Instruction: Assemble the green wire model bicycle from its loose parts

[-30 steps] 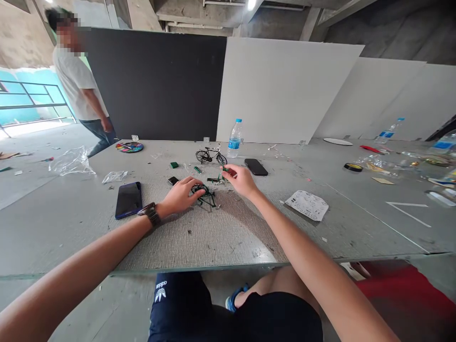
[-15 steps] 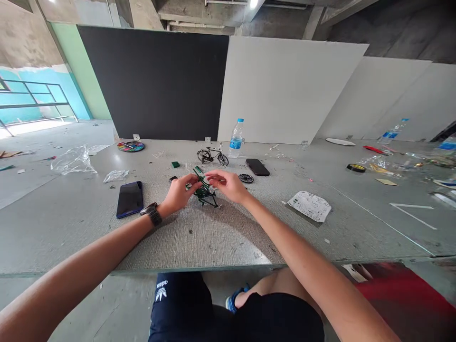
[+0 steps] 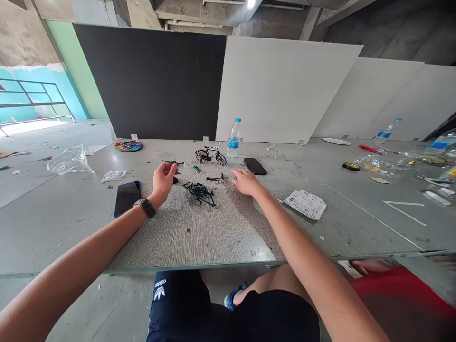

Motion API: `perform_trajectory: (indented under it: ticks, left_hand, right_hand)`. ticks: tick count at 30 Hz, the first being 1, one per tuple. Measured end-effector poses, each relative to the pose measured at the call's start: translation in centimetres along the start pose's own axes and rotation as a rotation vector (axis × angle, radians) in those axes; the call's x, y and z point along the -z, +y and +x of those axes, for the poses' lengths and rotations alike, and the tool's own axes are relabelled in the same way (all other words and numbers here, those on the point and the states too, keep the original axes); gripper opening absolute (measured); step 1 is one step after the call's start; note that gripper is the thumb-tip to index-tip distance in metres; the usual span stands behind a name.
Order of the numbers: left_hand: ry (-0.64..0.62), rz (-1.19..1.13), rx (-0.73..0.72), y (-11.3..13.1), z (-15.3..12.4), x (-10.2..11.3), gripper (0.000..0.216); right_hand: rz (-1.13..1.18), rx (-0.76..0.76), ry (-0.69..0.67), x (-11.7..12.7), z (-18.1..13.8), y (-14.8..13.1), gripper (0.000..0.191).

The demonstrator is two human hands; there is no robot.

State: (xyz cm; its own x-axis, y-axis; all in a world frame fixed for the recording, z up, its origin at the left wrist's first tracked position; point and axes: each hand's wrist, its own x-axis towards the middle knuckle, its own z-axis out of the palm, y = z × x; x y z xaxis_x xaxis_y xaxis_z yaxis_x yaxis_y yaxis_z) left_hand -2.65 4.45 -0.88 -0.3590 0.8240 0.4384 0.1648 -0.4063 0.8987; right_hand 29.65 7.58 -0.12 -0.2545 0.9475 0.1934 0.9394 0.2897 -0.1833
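Observation:
My left hand (image 3: 164, 180) is raised left of centre, its fingers closed on a thin green model bicycle part (image 3: 174, 162). My right hand (image 3: 245, 182) reaches low over the tabletop with its fingers stretched out; I see nothing held in it. Between the hands lies a green model bicycle frame (image 3: 210, 198) with a dark wheel (image 3: 198, 190) on it. Small black parts (image 3: 213, 179) rest left of my right fingertips, and a small green piece (image 3: 197, 169) lies farther back. Behind them stands a black model bicycle (image 3: 211, 156).
A water bottle (image 3: 234, 137) stands by the boards. One phone (image 3: 255, 166) lies beyond my right hand, another phone (image 3: 127, 197) beside my left wrist. A printed sheet (image 3: 305, 204) and a tape roll (image 3: 351, 166) are to the right. A person in red shows at lower right.
My hands have moved apart, left and right, from above the green frame. The green part has gone left in my left hand. Small black parts now show between the hands.

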Motion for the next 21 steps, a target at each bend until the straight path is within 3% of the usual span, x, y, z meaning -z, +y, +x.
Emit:
perform_trajectory:
  ticks: [5,11,17,21]
  left_hand:
    - [-0.114,-0.014,0.008,1.1,-1.3,-0.6,0.027]
    - [-0.234,-0.106,0.079,1.7,-2.3,-1.0,0.033]
    - [-0.310,-0.158,0.121,2.2,-2.8,-0.9,0.045]
    - [-0.327,-0.211,0.135,2.6,-3.0,-0.9,0.043]
  right_hand:
    - [-0.050,-0.096,-0.031,-0.3,0.3,2.6,0.035]
    - [-0.025,-0.091,0.018,-0.1,0.4,2.8,0.024]
    - [0.069,-0.124,0.116,0.6,0.2,2.5,0.051]
    - [0.157,-0.056,0.204,1.3,0.3,1.9,0.038]
